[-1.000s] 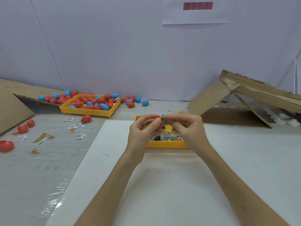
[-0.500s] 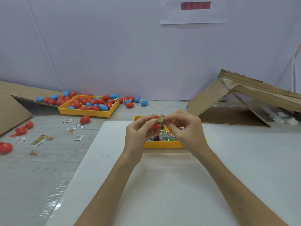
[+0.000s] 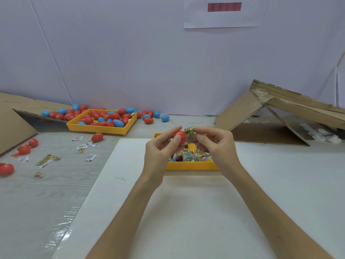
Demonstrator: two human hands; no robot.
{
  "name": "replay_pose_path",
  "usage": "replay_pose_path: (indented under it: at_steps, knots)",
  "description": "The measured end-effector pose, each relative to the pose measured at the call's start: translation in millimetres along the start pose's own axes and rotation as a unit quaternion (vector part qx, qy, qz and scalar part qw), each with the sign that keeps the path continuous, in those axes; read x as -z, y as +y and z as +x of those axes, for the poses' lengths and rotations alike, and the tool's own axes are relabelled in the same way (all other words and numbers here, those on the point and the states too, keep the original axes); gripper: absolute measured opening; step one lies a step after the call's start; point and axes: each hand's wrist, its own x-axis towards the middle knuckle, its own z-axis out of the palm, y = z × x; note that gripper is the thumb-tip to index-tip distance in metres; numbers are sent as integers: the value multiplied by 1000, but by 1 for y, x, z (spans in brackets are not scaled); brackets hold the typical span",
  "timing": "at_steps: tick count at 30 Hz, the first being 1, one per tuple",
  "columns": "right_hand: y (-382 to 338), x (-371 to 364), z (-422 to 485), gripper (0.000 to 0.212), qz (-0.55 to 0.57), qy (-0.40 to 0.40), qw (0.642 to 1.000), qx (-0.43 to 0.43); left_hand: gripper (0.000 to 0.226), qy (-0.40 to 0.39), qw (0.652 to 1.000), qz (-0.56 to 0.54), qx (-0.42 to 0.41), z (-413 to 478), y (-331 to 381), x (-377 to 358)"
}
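Observation:
My left hand point(image 3: 160, 153) holds a red plastic egg half point(image 3: 180, 136) between thumb and fingers, above a small yellow tray point(image 3: 190, 165). My right hand point(image 3: 217, 146) pinches a folded green printed packet point(image 3: 189, 134) against the open side of that egg half. The small tray holds several more colourful packets point(image 3: 194, 156). Both hands meet above the tray's far side, partly hiding it.
A larger yellow tray point(image 3: 100, 128) of red and blue eggs sits at the back left, with loose eggs point(image 3: 97, 137) and small packets point(image 3: 46, 160) scattered on the grey table. Opened cardboard boxes lie at left point(image 3: 11, 124) and right point(image 3: 280, 116). A white board point(image 3: 186, 212) lies under my arms.
Both hands have risen slightly and drawn a little apart; the red egg half and the green packet now show more plainly between the fingertips.

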Motion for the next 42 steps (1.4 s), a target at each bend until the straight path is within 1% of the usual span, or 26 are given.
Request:
replay_pose_path:
  at_steps: [7, 10, 13, 18, 22, 26, 32, 42]
  knots:
    - [3, 2, 1, 34, -4, -6, 1000, 0, 23, 17, 999, 21, -26, 0, 1, 0]
    - [3, 2, 1, 35, -8, -10, 1000, 6, 21, 19, 999, 33, -26, 0, 0, 0]
    - [4, 3, 1, 34, -7, -13, 1000, -5, 21, 20, 999, 33, -25, 0, 0, 1]
    - [6, 2, 1, 13, 8, -36, 999, -29, 23, 20, 999, 33, -25, 0, 0, 0]
    - [8, 0, 2, 4, 34, -33, 997, -53, 24, 18, 999, 32, -31, -1, 2, -1]
    - [8, 1, 3, 7, 37, -38, 996, -66, 24, 24, 998, 46, -36, -2, 2, -1]
    - [7, 1, 2, 6, 30, -49, 995, -78, 26, 27, 997, 58, -42, -2, 3, -2]
    - [3, -4, 0, 9, 0, -22, 998, -52, 26, 32, 996, 73, -49, -2, 3, -3]
